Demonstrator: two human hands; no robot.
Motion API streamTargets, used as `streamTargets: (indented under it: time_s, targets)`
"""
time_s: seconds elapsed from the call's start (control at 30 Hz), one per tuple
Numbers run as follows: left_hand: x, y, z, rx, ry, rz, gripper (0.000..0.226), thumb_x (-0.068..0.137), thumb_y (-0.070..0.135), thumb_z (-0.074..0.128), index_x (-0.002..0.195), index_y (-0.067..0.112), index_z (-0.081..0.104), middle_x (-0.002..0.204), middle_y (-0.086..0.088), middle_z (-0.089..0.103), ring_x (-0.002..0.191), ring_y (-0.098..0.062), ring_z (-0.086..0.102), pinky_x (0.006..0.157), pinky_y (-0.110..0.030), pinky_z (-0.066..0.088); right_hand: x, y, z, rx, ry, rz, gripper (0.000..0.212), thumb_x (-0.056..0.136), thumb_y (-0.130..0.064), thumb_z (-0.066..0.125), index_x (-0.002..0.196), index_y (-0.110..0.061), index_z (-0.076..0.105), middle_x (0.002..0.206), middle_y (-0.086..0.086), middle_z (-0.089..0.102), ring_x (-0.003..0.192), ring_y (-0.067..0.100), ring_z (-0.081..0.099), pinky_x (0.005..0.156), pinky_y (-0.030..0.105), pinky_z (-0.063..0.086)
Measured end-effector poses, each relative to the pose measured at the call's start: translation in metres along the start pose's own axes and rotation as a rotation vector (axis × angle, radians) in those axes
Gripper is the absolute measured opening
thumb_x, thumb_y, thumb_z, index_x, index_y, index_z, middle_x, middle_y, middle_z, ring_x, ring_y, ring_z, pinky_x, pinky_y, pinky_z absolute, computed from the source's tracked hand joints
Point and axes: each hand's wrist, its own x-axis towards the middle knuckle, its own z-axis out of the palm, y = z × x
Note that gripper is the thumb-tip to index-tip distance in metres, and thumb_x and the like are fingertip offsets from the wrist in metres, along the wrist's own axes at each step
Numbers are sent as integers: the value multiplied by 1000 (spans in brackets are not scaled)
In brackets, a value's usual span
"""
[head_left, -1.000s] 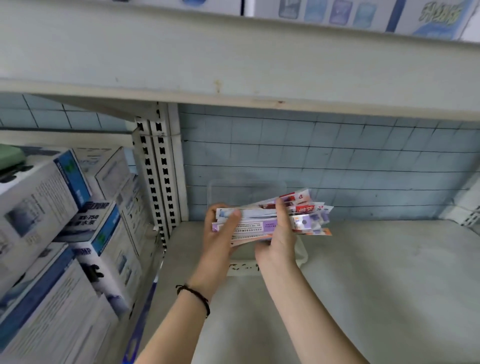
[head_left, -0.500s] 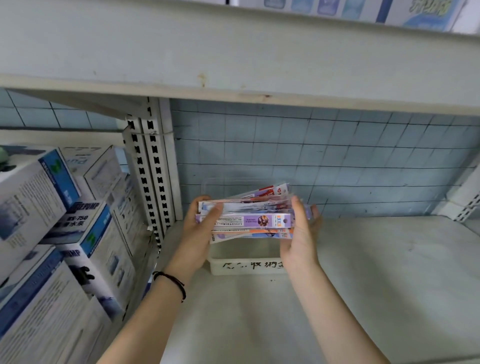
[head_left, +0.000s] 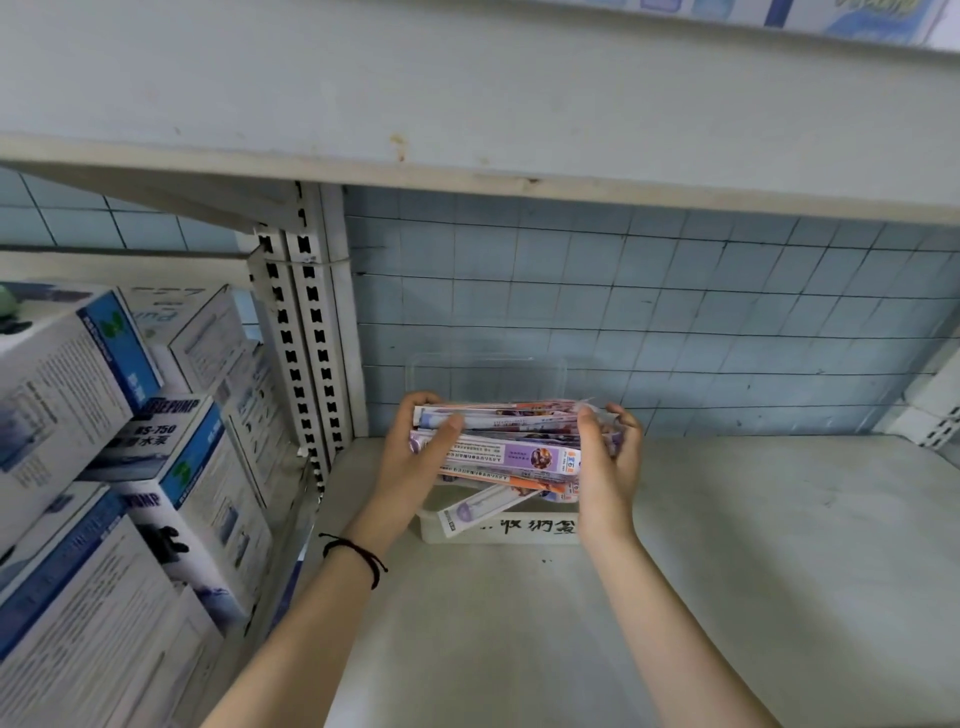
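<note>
the left hand (head_left: 415, 460) and the right hand (head_left: 609, 465) hold a bundle of long flat packets (head_left: 511, 458) between them. the left grip has its thumb across the front of the bundle and its fingers tucked behind, so it is closed round that end. the right grip is curled round the other end, with its fingertips hooked over the far side. the bundle hangs just above a clear plastic box (head_left: 434, 530), which sits right under both grips on the shelf (head_left: 753, 571). one loose packet (head_left: 475, 508) sticks out below the bundle. it tilts down toward the left grip, and its low end is at the front edge of the box.

to do this well, i think both grips should squeeze the ends toward each other so the packets line up. the loose packet needs a nudge back in first, or it may catch on the front of the box. then the bundle should go down flat, both ends at once. the grips should let go only when the packets rest on the bottom. the box looks light, so a hard push may slide it back to the tiled wall (head_left: 675, 312) behind the grips. the pump boxes (head_left: 156, 447) beside the left grip are well apart from the work.
</note>
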Motion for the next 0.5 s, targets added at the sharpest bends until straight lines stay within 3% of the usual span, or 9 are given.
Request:
streamTargets:
  time_s: [0.17, 0.3, 0.43, 0.5]
  targets:
    - [-4, -3, 2, 74, -36, 75, 15, 90, 20, 60, 95, 27, 48, 87, 3, 63, 69, -2, 67, 57, -19, 54, 6, 3, -4, -145, 46, -83, 16, 86, -30, 66, 90, -28, 50, 94, 1, 65, 91, 22, 63, 81, 33, 51]
    - [-6, -10, 3, 102, -31, 87, 13, 90, 22, 62, 91, 22, 48, 79, 3, 64, 66, -1, 66, 56, -18, 53, 9, 5, -7, -300, 57, -160, 20, 89, -32, 63, 97, -17, 52, 101, 8, 63, 92, 21, 60, 74, 25, 44]
    - [-7, -18, 4, 103, -24, 53, 14, 90, 27, 60, 94, 20, 49, 87, -5, 68, 77, -14, 71, 60, -24, 57, 13, 7, -9, -369, 88, -143, 21, 89, -30, 62, 96, -12, 53, 93, 5, 62, 75, 10, 55, 59, 12, 38]
    - [-7, -19, 3, 106, -33, 36, 14, 91, 30, 58, 98, 22, 50, 90, -4, 68, 79, -15, 71, 61, -25, 57, 14, 8, -11, -387, 91, -137, 19, 90, -28, 61, 95, -12, 54, 89, 4, 61, 71, 9, 54, 58, 14, 37]
